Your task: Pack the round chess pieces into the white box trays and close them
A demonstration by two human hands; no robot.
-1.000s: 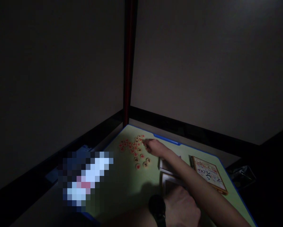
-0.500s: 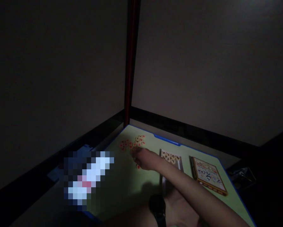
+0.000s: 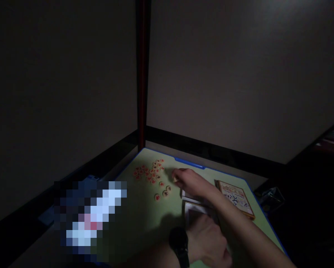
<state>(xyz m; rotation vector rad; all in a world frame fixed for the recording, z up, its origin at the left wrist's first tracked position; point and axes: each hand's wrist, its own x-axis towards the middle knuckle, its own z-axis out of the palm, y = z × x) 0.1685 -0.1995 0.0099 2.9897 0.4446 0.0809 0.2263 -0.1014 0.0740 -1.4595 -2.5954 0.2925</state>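
Many small round pieces (image 3: 157,172), pale discs bearing red or black characters, lie loosely clustered on green desk (image 3: 136,216), left of right hand (image 3: 188,181), fingertips pinching pale disc (image 3: 175,179). Left hand (image 3: 208,240), below black watch (image 3: 179,242), curled by white-edged tray (image 3: 195,205); cannot tell whether it grips anything.

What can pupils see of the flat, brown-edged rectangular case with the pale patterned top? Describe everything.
The flat, brown-edged rectangular case lies near the right edge of the pale green, blue-rimmed table. Its pale top carries dark brush-like markings and reddish-orange patterning, too small to read; its material is unclear. The bare right forearm hides its near left part from view. The bare left hand and right hand are both apart from it.
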